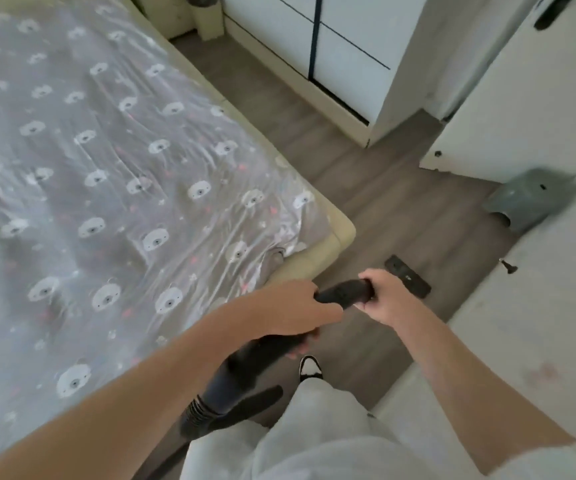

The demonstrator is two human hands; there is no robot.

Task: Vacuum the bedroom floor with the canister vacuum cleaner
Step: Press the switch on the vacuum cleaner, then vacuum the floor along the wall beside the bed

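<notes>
Left hand (293,311): fingers curled round the black vacuum handle (343,294), gripping its near part from above. Right hand (381,297): wrapped round the far end of the same handle, thumb on top. Both hands touch the handle, just beside each other, above the floor off the bed's near corner.

From the left hand the dark ribbed hose (217,400) runs down and back toward the person's legs; where it ends is hidden. The vacuum's canister cannot be made out.

A flat black floor nozzle (408,276) lies on the grey wood floor (366,188) just past the right hand; whether it joins the handle cannot be told.

One shoe (310,368), black and white, stands on the floor below the hands, under a pale trouser leg (317,427).

Bed (106,168) with grey bear-print sheet fills the left side. White drawers (342,53) stand along the far edge of the floor. A small grey stool (528,199) stands by the white door (535,98) at right.
</notes>
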